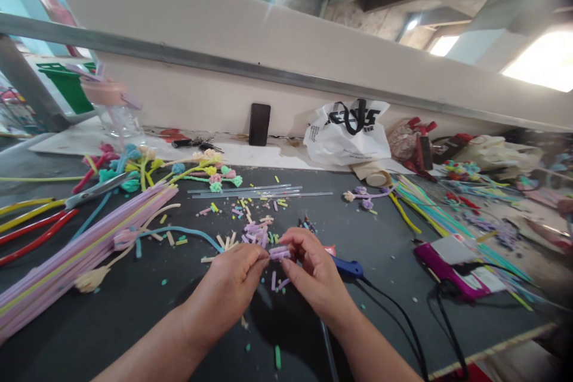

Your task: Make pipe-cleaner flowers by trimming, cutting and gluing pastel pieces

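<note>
Pinching together over the dark work table [134, 310], the left hand [230, 292] and right hand [313, 274] both closed their fingertips on a short lilac pipe-cleaner piece [280, 252], which sat between them just above the table, a little nearer the person than the scatter of cut pipe-cleaner bits [250, 221]. Taking that lilac piece as the landmark, a blue-handled tool [349, 267] with a black cord [403, 322] lay just to its right, partly behind the right hand; whether it was hot or switched on could not be told. Far to the left of the piece lay a long bundle of lilac pipe cleaners [76, 250], and beyond that, scissors [96, 191] and finished pipe-cleaner flowers [210, 173]. As a judgement, the piece was small and held only at the fingertips, so a slackened pinch could have let it drop among the like-coloured offcuts beneath, where it would be hard to pick out; the wrist near the cord could also have dragged the tool. As for containers, a white plastic bag [347, 134] stood beyond the piece and to the right against the wall, its contents hidden, and a clear jar with a pink lid [114, 107] stood far beyond to the left, appearing to hold nothing that could be made out. A black phone [259, 124] leaned upright on the wall straight beyond the piece.
</note>
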### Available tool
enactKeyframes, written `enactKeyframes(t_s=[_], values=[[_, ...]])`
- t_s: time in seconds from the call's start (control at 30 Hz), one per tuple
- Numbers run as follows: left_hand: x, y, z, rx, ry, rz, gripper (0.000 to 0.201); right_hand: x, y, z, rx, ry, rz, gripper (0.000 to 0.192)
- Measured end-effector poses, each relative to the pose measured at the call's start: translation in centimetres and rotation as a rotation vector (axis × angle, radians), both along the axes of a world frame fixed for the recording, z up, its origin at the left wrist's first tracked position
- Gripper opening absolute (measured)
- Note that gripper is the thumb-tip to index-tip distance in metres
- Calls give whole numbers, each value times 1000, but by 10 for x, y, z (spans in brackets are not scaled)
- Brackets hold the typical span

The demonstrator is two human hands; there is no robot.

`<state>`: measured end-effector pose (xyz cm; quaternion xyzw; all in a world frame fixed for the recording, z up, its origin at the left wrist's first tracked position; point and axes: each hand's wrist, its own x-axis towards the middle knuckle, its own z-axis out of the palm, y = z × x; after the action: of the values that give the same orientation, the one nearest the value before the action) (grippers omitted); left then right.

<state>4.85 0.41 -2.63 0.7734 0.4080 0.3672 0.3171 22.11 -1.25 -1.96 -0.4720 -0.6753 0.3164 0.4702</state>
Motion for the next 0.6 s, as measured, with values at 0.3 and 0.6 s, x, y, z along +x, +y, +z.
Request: enactKeyframes(t_s=[0.3, 0.6], values=[[0, 1, 1, -27, -76, -4, 17, 1, -2, 3, 53, -117, 47, 22], [4, 3, 5, -513, -265, 106, 17, 5, -4, 1, 95, 99, -133, 14]])
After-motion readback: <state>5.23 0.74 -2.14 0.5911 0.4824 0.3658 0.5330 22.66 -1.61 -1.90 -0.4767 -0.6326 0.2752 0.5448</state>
